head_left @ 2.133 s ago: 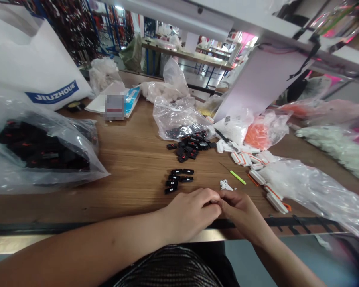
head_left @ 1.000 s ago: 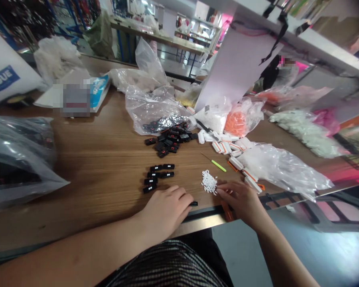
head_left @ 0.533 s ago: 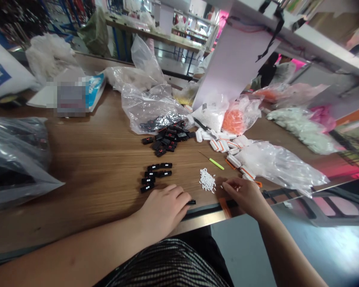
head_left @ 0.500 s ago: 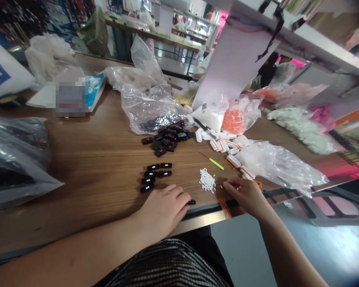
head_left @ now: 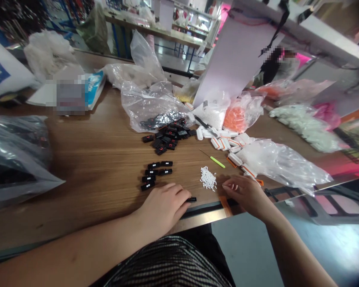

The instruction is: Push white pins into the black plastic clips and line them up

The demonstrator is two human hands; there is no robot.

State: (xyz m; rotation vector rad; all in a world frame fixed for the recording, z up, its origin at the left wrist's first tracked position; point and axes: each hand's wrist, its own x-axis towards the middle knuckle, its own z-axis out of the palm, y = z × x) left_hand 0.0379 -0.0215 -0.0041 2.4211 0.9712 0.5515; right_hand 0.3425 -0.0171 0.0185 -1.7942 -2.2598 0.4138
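Note:
My left hand [head_left: 166,204] lies on the wooden table near its front edge, its fingers closed round a small black plastic part [head_left: 192,199] whose end pokes out at the fingertips. Just right of the loose pile of tiny white pins [head_left: 208,178], my right hand [head_left: 247,194] hovers low with curled fingers. Pale specks show between them, but whether these are pins or fingernails I cannot make out. Several black parts with paired white dots [head_left: 151,172] are set out beyond my left hand. A green-handled thin pick [head_left: 217,161] lies behind the pins.
A heap of black parts [head_left: 167,137] spills from a clear plastic bag [head_left: 152,105]. White pieces with orange edges [head_left: 219,143] lie by a bag of orange parts [head_left: 235,118] and another clear bag [head_left: 281,163]. A large bag [head_left: 18,155] rests at the left. A white post [head_left: 224,63] rises behind.
My right hand has shifted slightly and its fingers have turned; the white pin seen near its fingertips no longer shows there. My left hand keeps its hold on the black part.

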